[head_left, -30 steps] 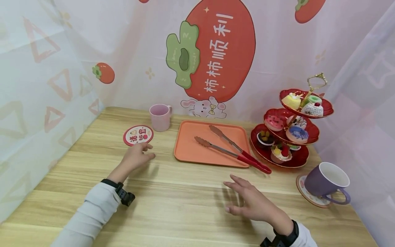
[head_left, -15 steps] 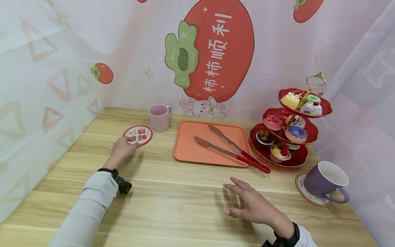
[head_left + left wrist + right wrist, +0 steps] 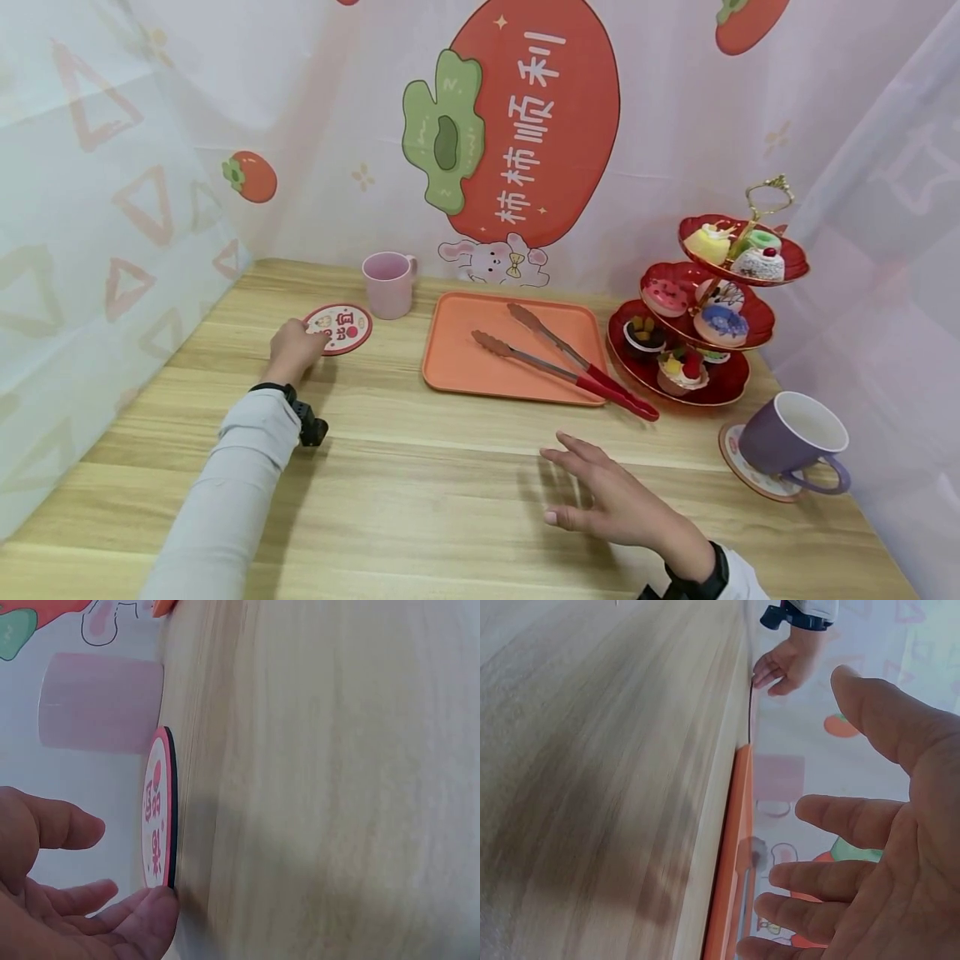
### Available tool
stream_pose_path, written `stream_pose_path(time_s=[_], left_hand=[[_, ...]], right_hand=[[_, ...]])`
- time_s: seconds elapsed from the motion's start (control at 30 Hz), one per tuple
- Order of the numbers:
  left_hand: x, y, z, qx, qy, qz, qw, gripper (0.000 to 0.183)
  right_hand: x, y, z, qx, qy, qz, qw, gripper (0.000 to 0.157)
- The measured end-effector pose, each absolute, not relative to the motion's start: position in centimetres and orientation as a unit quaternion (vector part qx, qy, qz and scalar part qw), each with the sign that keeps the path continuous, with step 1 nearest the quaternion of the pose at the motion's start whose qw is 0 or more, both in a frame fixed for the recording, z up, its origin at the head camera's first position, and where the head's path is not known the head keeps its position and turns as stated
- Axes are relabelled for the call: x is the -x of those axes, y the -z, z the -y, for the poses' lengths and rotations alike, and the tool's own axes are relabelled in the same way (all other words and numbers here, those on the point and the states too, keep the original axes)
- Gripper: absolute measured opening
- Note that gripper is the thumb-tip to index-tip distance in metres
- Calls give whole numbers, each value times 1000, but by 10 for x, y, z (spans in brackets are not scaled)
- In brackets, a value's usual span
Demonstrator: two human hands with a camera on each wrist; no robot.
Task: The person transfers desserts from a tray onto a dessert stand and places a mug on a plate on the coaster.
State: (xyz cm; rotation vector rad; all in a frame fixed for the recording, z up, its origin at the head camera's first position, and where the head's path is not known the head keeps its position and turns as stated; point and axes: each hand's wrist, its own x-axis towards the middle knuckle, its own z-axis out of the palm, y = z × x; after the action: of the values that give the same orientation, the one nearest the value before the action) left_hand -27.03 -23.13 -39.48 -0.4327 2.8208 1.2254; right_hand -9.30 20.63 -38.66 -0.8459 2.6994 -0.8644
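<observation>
In the head view my left hand (image 3: 295,350) is at the left edge of a round coaster (image 3: 346,329) with a red rim, covering part of it. The left wrist view shows fingertips (image 3: 159,904) right at the edge of the coaster (image 3: 159,814), thumb and fingers apart. My right hand (image 3: 611,500) hovers over the front of the table, fingers spread and holding nothing. Beyond it lie tongs (image 3: 570,367) with red handles, spread across an orange tray (image 3: 457,371). A pink cup (image 3: 388,287) stands just behind the coaster.
A three-tier red stand (image 3: 738,387) with toy cakes and donuts rises at the right back. In front of it, a purple mug (image 3: 780,446) sits on another coaster (image 3: 738,467). A printed curtain (image 3: 322,167) borders the table's back and sides.
My left hand has moved left and away from me, from the coaster's near side to its left edge. The right hand stays nearly still.
</observation>
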Motion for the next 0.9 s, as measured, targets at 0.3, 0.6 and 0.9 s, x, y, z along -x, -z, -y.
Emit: stream_pose_path(time_s=[0.3, 0.6, 0.9], left_hand=[[273, 393, 225, 178, -424, -888, 22, 60], [277, 398, 230, 193, -457, -869, 0, 58], [280, 398, 230, 226, -523, -821, -44, 64]], right_hand=[[93, 387, -207, 278, 294, -909, 97, 69], [93, 388, -208, 272, 289, -911, 108, 64], [93, 387, -208, 281, 261, -919, 85, 63]])
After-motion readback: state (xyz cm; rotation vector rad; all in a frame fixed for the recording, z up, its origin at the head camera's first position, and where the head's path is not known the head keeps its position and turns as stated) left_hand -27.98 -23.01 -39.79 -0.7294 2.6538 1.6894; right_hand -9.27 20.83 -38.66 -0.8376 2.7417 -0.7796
